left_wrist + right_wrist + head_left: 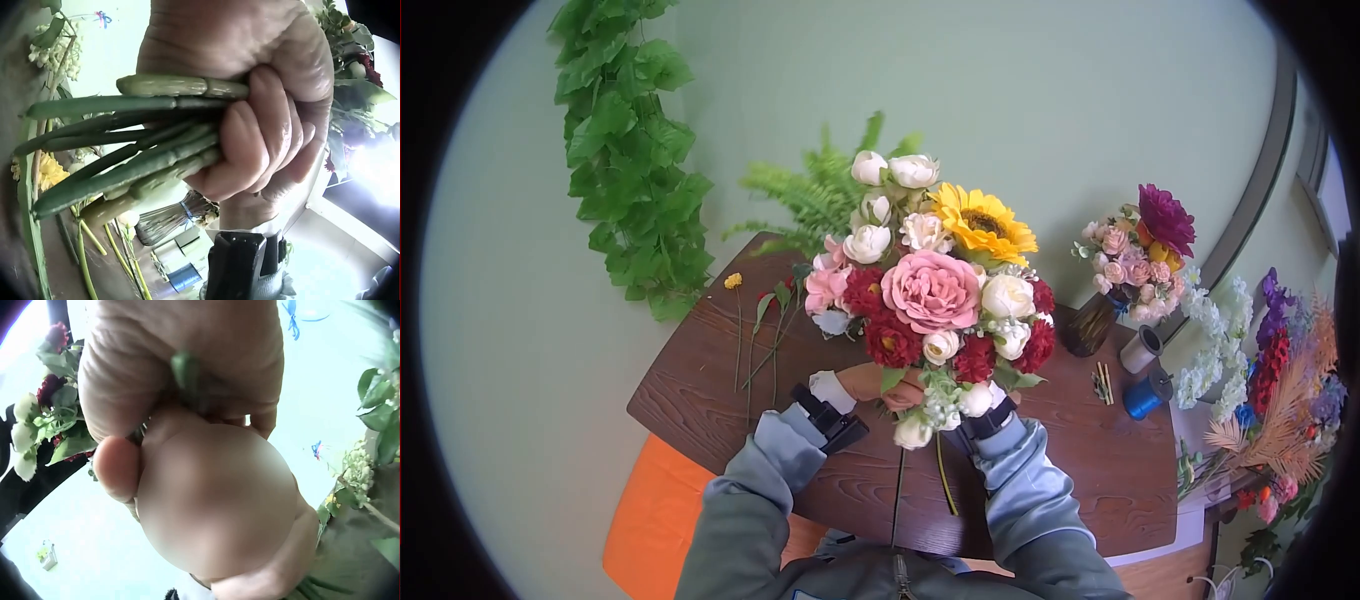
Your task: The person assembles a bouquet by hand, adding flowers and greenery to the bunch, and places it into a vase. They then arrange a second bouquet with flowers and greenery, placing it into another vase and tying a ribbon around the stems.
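Note:
A large bouquet of artificial flowers (pixel 930 290) stands upright over the table, with a pink rose, a sunflower, red blooms and white buds. Under its blooms my left hand (pixel 880 385) grips the gathered stems. Those green stems (pixel 137 162) fan out of the clasped fingers in the left wrist view. My right hand (pixel 231 356) also closes around the bundle, against the left hand; flowers hide most of it in the head view. A green stem end shows at its palm. Two long thin stems (pixel 943 475) hang below the bouquet toward my body.
Loose flower stems (pixel 750 335) lie on the dark wooden table (pixel 690 400) at left. A vase (pixel 1090 325) of flowers, a grey spool (pixel 1141 350), a blue spool (pixel 1148 395) and small sticks (pixel 1103 383) stand or lie at right. More flowers (pixel 1280 400) fill the far right.

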Action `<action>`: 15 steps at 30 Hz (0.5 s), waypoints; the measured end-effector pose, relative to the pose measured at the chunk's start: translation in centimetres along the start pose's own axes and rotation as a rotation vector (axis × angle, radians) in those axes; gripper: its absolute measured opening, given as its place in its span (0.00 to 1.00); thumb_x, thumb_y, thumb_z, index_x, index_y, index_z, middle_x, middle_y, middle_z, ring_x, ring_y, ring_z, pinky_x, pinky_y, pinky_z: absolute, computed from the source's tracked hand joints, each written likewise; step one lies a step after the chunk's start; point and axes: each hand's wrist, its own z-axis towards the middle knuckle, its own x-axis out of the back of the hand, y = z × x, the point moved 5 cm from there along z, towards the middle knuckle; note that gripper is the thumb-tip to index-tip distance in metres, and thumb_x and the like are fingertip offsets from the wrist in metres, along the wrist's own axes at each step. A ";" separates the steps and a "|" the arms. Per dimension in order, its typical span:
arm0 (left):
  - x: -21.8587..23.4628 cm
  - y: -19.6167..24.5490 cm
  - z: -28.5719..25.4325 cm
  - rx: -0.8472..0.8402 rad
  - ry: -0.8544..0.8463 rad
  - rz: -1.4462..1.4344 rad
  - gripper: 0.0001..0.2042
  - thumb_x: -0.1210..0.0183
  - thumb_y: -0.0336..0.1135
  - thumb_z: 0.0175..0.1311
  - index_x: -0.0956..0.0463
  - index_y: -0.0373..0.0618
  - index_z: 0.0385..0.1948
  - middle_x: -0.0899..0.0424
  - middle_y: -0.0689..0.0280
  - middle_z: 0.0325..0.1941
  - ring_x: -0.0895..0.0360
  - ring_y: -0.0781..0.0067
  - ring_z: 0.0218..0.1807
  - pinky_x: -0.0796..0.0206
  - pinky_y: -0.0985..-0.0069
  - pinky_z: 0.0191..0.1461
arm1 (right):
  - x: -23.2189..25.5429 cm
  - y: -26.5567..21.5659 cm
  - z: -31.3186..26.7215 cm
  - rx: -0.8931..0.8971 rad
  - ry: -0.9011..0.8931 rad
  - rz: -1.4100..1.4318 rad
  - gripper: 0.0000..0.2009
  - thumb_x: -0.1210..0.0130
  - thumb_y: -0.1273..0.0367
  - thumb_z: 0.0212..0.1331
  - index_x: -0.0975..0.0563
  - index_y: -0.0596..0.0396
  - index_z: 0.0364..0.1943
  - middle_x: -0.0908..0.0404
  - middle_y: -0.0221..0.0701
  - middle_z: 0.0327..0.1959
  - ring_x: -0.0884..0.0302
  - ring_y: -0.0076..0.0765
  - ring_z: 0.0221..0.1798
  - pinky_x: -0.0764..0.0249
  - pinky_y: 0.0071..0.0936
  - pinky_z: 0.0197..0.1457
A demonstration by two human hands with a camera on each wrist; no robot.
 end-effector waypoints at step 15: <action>0.3 -1.4 -4.1 -0.358 0.452 0.330 0.13 0.46 0.37 0.61 0.33 0.47 0.45 0.27 0.72 0.29 0.27 0.73 0.32 0.35 0.77 0.34 | -1.6 4.5 0.1 0.186 0.107 0.710 0.22 0.53 0.62 0.63 0.37 0.53 0.59 0.34 0.36 0.59 0.35 0.37 0.59 0.39 0.34 0.63</action>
